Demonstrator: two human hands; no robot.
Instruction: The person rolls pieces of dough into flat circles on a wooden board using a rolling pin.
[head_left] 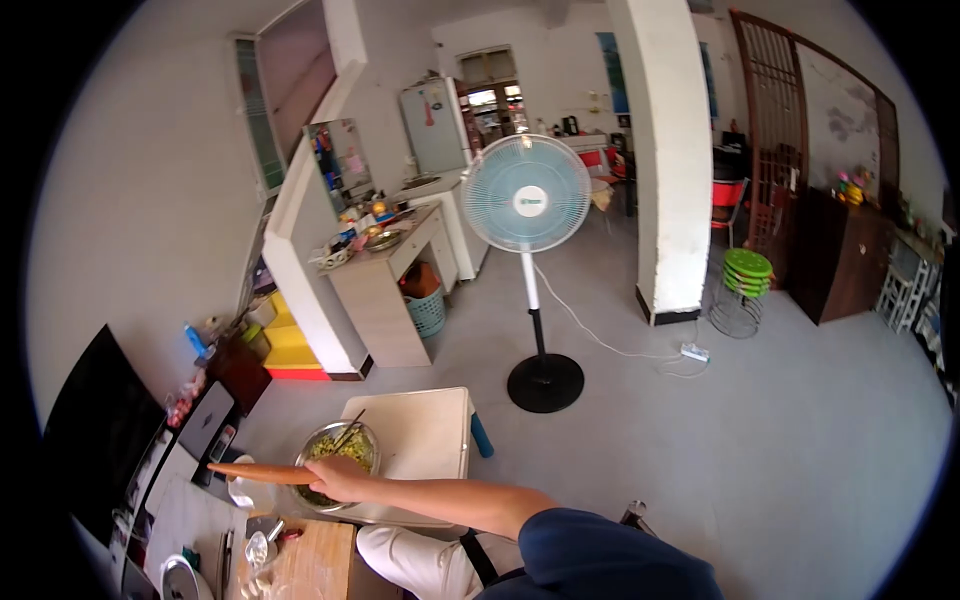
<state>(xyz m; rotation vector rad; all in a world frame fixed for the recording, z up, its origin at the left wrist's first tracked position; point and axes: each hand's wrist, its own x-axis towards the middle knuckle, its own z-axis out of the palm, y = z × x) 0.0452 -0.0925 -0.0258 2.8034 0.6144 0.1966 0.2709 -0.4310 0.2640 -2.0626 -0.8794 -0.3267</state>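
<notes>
My right hand (338,478) is closed around one end of a brown wooden rolling pin (262,473), which points left. Under that hand, a metal bowl (375,450) of chopped yellow-green filling (352,446) stands on a cream table (425,425), with dark chopsticks (348,428) leaning in it. Closer to my body lies a wooden board (315,565) with a metal scoop or ladle (258,548) and small pale pieces at its left side. My left hand does not show.
A standing fan (545,384) rises beyond the table, its cord running to a power strip (695,352). A white pillar (675,180) and green stools (747,265) stand to the right. At left are a black screen (100,430) and a metal bowl (180,578).
</notes>
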